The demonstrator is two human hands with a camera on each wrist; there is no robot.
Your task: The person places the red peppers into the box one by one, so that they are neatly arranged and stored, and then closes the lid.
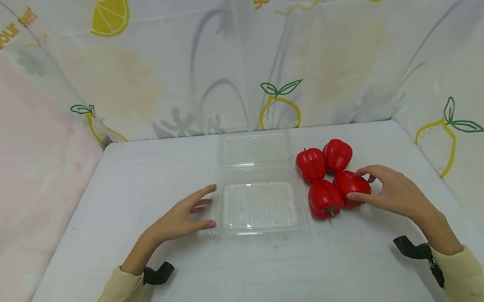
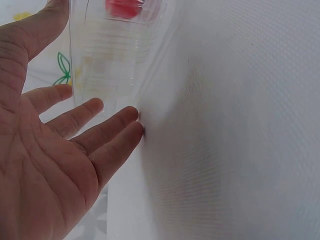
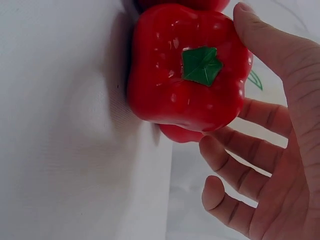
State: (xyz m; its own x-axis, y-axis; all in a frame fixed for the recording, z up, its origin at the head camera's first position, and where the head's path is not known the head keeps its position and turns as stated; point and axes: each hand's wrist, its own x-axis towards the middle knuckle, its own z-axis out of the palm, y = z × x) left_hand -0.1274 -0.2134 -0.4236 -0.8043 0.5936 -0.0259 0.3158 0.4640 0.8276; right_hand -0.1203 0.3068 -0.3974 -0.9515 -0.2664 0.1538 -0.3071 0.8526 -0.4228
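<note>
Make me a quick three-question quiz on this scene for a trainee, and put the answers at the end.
1. Count: how many peppers are on the table?
2. True or false: at least one of them is inside the box.
3. Fill the gap: the left hand is beside the box, while the ____ touches a pepper.

Key: 1. four; 2. false, all are to the box's right; 3. right hand.

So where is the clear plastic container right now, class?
In the head view, the clear plastic container lies open on the white table, left of the red peppers and right of the left hand.
</note>
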